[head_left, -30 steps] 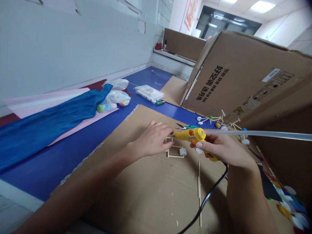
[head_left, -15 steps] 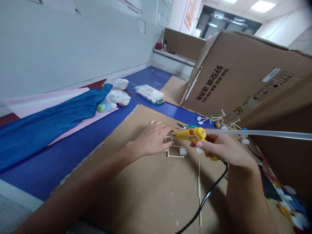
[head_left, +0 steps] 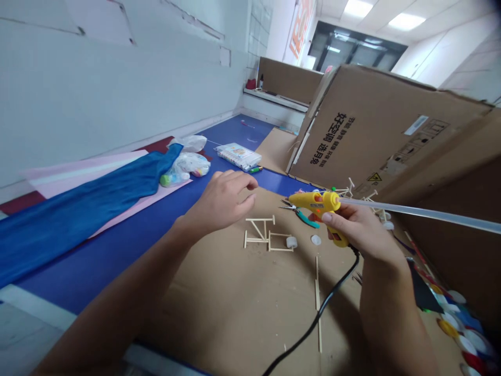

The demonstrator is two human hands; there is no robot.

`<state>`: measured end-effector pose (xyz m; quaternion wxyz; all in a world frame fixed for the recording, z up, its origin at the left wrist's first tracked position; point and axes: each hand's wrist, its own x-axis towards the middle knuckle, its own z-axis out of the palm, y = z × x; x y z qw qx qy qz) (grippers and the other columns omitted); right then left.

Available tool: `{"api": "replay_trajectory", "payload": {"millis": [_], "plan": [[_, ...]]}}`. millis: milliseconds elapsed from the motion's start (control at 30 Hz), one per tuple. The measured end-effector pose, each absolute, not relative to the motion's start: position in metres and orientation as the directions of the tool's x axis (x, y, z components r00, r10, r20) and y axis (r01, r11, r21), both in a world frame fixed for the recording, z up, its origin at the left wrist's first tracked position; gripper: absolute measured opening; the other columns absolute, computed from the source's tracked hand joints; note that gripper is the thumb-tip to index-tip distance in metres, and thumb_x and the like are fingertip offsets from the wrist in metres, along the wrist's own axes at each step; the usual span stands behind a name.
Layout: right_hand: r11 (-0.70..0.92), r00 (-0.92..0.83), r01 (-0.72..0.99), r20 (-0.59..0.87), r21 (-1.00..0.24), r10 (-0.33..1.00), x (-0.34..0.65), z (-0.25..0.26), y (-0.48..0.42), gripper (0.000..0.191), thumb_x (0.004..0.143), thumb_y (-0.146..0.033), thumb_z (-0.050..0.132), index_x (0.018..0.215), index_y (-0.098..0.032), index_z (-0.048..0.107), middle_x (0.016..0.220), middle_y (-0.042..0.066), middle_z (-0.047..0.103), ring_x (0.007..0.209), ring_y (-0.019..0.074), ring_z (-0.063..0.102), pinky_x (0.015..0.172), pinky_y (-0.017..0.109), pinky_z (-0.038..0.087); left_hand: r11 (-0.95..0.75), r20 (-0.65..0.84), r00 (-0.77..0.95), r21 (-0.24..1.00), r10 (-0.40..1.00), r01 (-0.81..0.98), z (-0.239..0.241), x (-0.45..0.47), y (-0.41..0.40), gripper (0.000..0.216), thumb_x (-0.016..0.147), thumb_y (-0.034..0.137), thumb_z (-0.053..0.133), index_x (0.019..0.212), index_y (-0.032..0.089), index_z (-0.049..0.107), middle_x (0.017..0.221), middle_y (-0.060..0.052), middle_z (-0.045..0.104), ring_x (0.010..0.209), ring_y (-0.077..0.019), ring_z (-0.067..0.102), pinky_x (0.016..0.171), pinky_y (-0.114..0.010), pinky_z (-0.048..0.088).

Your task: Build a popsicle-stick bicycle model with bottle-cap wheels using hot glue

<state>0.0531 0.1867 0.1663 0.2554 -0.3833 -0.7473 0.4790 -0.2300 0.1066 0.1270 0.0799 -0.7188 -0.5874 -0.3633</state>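
My right hand [head_left: 358, 230] grips a yellow hot glue gun [head_left: 317, 202] with a long clear glue stick [head_left: 422, 214] out its back and a black cord [head_left: 313, 324] trailing toward me. Its nozzle points left, above the cardboard sheet [head_left: 242, 303]. A small frame of thin wooden sticks [head_left: 260, 235] with a white cap wheel [head_left: 290, 242] lies on the sheet below. My left hand [head_left: 223, 201] hovers up and left of the frame, fingers curled loosely, holding nothing I can see.
Green-handled pliers [head_left: 301, 214] and a white cap [head_left: 315, 239] lie near the gun. Loose sticks [head_left: 318, 292] lie toward me. A large cardboard box [head_left: 376, 136] stands behind. Coloured bottle caps [head_left: 457, 324] are at right. Blue cloth [head_left: 78, 209], plastic bags [head_left: 186, 164] and a clear case [head_left: 238, 154] lie left.
My left hand has lifted off the stick frame and moved up and left. The glue gun has risen slightly away from the frame. The view has shifted.
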Motion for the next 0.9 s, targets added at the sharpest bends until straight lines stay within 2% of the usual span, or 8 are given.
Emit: {"api": "replay_trajectory", "payload": {"millis": [133,267,333,467,567,667,767,900], "plan": [[0.29,-0.512,0.186,0.159,-0.939,0.844,0.047,0.162,0.181,0.048,0.072,-0.058,0.078,0.092,-0.015,0.071,0.081,0.007,0.071,0.048,0.0093,0.052,0.041,0.023,0.046,-0.328,0.61,0.055,0.347,0.791,0.879,0.141,-0.227,0.096,0.014,0.087,0.023,0.053,0.093,0.018,0.064,0.094,-0.004,0.07,0.092,-0.0203,0.063,0.085,-0.035,0.044],[0.372,-0.495,0.03,0.31,-0.928,0.812,0.03,0.166,0.165,0.043,0.075,-0.05,0.078,0.1,-0.018,0.068,0.093,0.006,0.071,0.058,0.0113,0.059,0.05,0.024,0.053,-0.375,0.545,0.106,0.41,0.832,0.832,0.15,-0.222,0.072,0.017,0.088,0.027,0.053,0.095,0.019,0.067,0.096,-0.004,0.071,0.093,-0.0204,0.064,0.085,-0.034,0.047],[0.397,-0.498,-0.004,0.346,-0.918,0.795,0.014,0.166,0.148,0.04,0.072,-0.048,0.079,0.095,-0.018,0.066,0.084,0.003,0.068,0.059,0.0122,0.06,0.052,0.025,0.054,-0.376,0.465,0.122,0.504,0.877,0.777,0.146,-0.216,0.053,0.02,0.09,0.032,0.055,0.1,0.021,0.067,0.1,-0.003,0.072,0.094,-0.0204,0.065,0.086,-0.034,0.048],[0.372,-0.528,-0.059,0.345,-0.927,0.776,-0.03,0.149,0.103,0.04,0.065,-0.045,0.082,0.087,-0.019,0.061,0.075,-0.002,0.063,0.063,0.0132,0.059,0.055,0.025,0.052,-0.279,0.306,0.047,0.78,0.951,0.561,0.122,-0.204,0.009,0.031,0.088,0.037,0.059,0.116,0.023,0.063,0.109,-0.004,0.071,0.098,-0.02,0.066,0.086,-0.032,0.051],[0.311,-0.564,-0.051,0.284,-0.949,0.776,-0.065,0.121,0.07,0.039,0.067,-0.047,0.079,0.089,-0.019,0.061,0.07,-0.003,0.06,0.059,0.0121,0.054,0.052,0.023,0.046,-0.198,0.253,-0.077,0.883,0.965,0.425,0.099,-0.204,-0.021,0.026,0.086,0.038,0.061,0.105,0.02,0.064,0.101,-0.006,0.072,0.092,-0.0205,0.067,0.083,-0.032,0.053],[0.305,-0.541,0.004,0.255,-0.952,0.802,-0.094,0.094,0.046,0.042,0.067,-0.048,0.079,0.093,-0.02,0.062,0.071,-0.004,0.06,0.061,0.0132,0.055,0.052,0.023,0.043,-0.116,0.223,-0.248,0.916,0.943,0.384,0.08,-0.214,-0.044,0.029,0.079,0.043,0.065,0.095,0.019,0.064,0.086,-0.005,0.071,0.085,-0.0217,0.067,0.078,-0.031,0.053],[0.374,-0.507,0.0,0.322,-0.928,0.8,-0.115,0.074,0.028,0.04,0.067,-0.046,0.08,0.092,-0.02,0.063,0.088,-0.001,0.062,0.065,0.0123,0.055,0.058,0.025,0.044,-0.048,0.205,-0.367,0.918,0.907,0.394,0.07,-0.223,-0.064,0.029,0.075,0.044,0.065,0.087,0.018,0.063,0.086,-0.004,0.071,0.081,-0.0212,0.066,0.074,-0.03,0.052],[0.39,-0.565,-0.001,0.322,-0.921,0.759,-0.126,0.049,0.011,0.036,0.071,-0.042,0.08,0.094,-0.021,0.063,0.091,0.001,0.062,0.071,0.0139,0.056,0.065,0.026,0.046,0.023,0.207,-0.428,0.881,0.88,0.472,0.067,-0.232,-0.087,0.031,0.076,0.047,0.06,0.087,0.018,0.065,0.082,-0.003,0.072,0.08,-0.0218,0.066,0.073,-0.029,0.052]]}}
